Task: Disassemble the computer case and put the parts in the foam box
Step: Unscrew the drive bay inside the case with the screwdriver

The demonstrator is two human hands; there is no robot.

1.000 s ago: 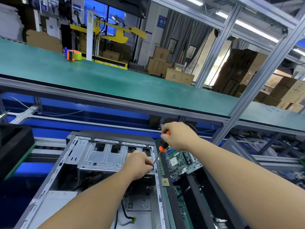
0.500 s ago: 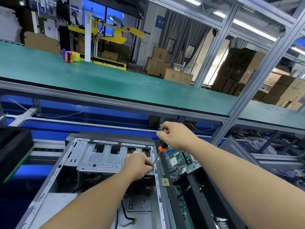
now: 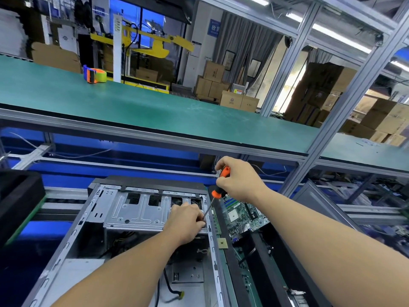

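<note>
The right hand (image 3: 240, 181) is gripping the screwdriver (image 3: 215, 194), its tip angling down to the left hand (image 3: 187, 220), which is pinching the shaft over the computer case (image 3: 137, 209).

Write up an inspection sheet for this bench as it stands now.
Surface: roller conveyor under a green shelf.
Job's things: open computer case; drive cage in place; motherboard lies right of the case; black foam box at left.
Clutter: tape dispenser on the shelf.
Hands: right hand grips the screwdriver; left hand pinches near its tip.
Cables: black cable inside the case.
Surroundings: cardboard boxes, aluminium frame.
</note>
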